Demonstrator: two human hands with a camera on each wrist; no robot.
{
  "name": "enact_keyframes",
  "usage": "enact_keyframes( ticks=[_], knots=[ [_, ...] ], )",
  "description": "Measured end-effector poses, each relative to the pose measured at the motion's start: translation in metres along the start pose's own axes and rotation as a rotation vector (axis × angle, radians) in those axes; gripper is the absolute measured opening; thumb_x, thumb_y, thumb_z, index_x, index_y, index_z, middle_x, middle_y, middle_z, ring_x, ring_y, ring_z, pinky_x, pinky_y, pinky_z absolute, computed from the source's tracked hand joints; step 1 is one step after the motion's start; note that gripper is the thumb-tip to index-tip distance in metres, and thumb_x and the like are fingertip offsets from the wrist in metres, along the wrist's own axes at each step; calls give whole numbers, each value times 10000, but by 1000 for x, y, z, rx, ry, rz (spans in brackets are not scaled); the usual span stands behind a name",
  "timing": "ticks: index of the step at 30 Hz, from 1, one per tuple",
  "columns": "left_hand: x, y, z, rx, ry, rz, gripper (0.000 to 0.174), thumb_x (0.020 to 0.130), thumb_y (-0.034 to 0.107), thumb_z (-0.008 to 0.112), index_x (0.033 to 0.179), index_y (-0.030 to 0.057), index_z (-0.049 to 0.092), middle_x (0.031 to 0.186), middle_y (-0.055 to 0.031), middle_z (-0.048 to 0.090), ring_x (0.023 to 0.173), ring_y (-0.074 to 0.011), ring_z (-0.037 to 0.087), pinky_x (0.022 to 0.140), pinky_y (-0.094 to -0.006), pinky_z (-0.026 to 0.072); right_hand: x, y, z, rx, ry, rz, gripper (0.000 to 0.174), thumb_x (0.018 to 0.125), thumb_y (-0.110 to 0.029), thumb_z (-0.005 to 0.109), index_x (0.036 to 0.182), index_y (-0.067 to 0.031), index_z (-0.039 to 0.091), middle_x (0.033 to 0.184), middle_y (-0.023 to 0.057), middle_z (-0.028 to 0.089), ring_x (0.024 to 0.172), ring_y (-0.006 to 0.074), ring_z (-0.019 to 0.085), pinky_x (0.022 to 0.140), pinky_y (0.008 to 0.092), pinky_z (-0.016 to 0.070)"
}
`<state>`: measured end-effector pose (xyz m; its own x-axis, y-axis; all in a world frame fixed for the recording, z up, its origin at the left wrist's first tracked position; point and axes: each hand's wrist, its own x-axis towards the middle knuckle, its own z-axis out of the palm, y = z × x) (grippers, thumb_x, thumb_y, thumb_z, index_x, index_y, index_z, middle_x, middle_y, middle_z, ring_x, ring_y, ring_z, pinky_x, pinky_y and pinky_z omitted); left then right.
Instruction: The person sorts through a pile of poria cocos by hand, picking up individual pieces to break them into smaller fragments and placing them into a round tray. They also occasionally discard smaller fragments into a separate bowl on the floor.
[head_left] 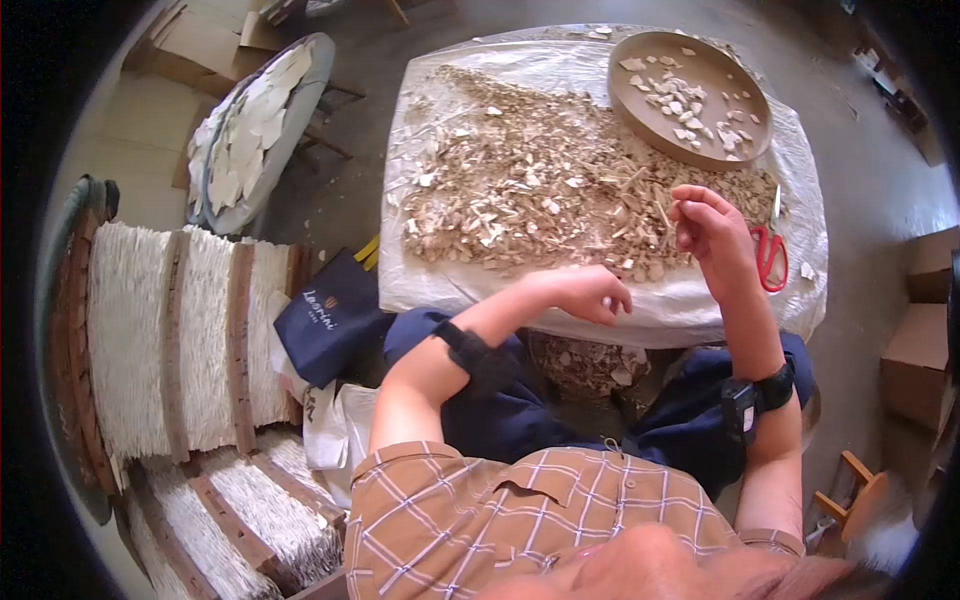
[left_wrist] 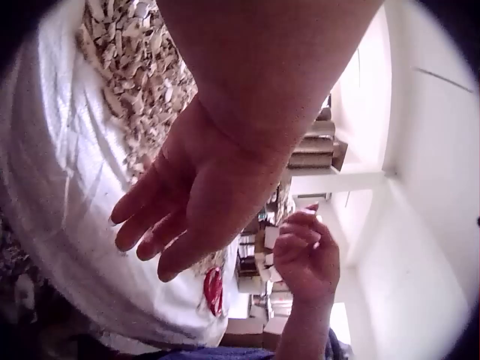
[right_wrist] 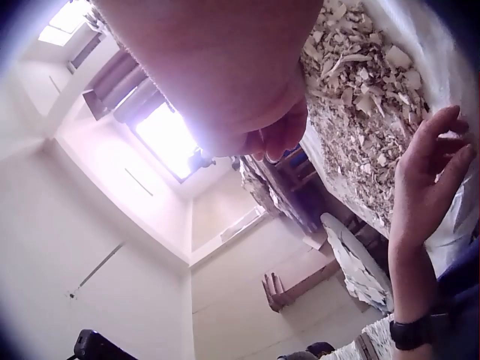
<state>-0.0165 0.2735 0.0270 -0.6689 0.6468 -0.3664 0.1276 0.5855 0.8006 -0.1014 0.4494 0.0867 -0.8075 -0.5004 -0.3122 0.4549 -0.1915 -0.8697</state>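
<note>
Small whitish and brown chips (head_left: pixel 520 190) lie spread in a wide layer on a table covered with white sheeting (head_left: pixel 450 292). Low over the sheeting at the near edge, my left hand (head_left: pixel 590 294) has its fingers relaxed and slightly bent; the left wrist view shows the palm and fingers (left_wrist: pixel 156 217) with nothing in them. Raised at the right side of the chips is my right hand (head_left: pixel 712 235), fingers bent in toward the thumb. Whether a small piece is between its fingertips cannot be made out; the right wrist view hides most of its fingers behind the hand (right_wrist: pixel 225 90).
A round brown tray (head_left: pixel 640 115) with larger pale pieces stands at the table's far right. Red-handled scissors (head_left: pixel 770 262) lie at the right edge. A dark blue bag (head_left: pixel 330 312) and stacked white sheets (head_left: pixel 130 340) are on the left; a container of debris (head_left: pixel 590 365) sits between the knees.
</note>
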Motion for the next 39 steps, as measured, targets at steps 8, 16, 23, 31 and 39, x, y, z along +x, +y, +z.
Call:
enact_keyframes(
  ticks=[8, 16, 23, 31, 39],
  knots=[
    [14, -18, -15, 316, 300, -113, 252, 741, 146, 549, 977, 70, 593, 968, -110, 567, 868, -252, 553, 772, -350, 443, 1, 3, 2, -28, -24, -18, 181, 787, -82, 476, 928, -22, 573, 748, 34, 564, 537, 65, 486, 488, 184, 402],
    [-18, -54, -63, 591, 737, -581, 161, 708, 151, 579, 864, 113, 593, 846, -106, 596, 803, -281, 579, 707, -387, 462, 3, -1, -9, 27, -18, -40, 173, 786, -78, 485, 925, -9, 562, 737, 39, 570, 516, 72, 492, 481, 192, 415],
    [-14, -72, -57, 590, 785, -539, 103, 730, 196, 585, 765, 101, 608, 808, -104, 592, 726, -292, 587, 673, -393, 465, -1, -7, -9, 63, -39, -68, 159, 796, -71, 488, 924, -24, 570, 730, 29, 579, 515, 61, 493, 472, 176, 412],
    [-10, -67, -66, 292, 859, -471, 154, 731, 220, 594, 813, 93, 629, 770, -97, 614, 735, -263, 591, 676, -362, 462, 1, -4, -9, 31, -24, -56, 166, 787, -72, 488, 920, -21, 572, 716, 37, 576, 500, 66, 487, 470, 181, 406],
    [-32, -98, -79, 550, 1008, -647, 285, 731, 198, 600, 980, 65, 562, 1006, -155, 523, 890, -305, 543, 795, -388, 434, -1, -5, -5, -36, -15, -61, 177, 777, -75, 475, 911, -21, 578, 735, 46, 570, 507, 70, 483, 463, 178, 393]
  ],
)
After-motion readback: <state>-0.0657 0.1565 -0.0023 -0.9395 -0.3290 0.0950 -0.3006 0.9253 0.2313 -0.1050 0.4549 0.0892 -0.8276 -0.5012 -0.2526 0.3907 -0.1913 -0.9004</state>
